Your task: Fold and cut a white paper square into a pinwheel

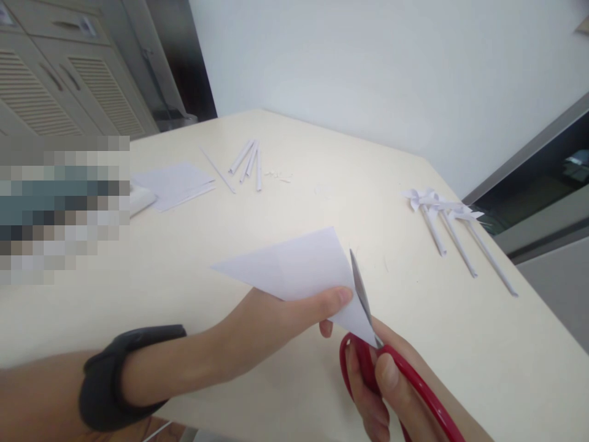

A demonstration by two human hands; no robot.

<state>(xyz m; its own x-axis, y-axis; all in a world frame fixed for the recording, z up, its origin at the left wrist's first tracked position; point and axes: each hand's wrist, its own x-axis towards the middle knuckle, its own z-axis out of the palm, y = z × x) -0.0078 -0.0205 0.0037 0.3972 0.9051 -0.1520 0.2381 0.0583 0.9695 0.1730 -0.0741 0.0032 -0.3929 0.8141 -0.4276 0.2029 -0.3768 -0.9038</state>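
My left hand pinches a folded white sheet of paper, thumb on top and fingers beneath. The paper has a triangular outline, its long point toward the left. In my right hand is a pair of scissors with red handles, my fingers in the loops. The scissors' blade lies along the paper's right edge, close to my left thumb. Part of the other blade is hidden by the paper. A black band circles my left wrist.
Several rolled paper tubes and small scraps lie toward the back of the pale table. Farther left is a stack of white paper, beside a blurred-out patch. Three paper pinwheels on paper sticks rest near the right edge.
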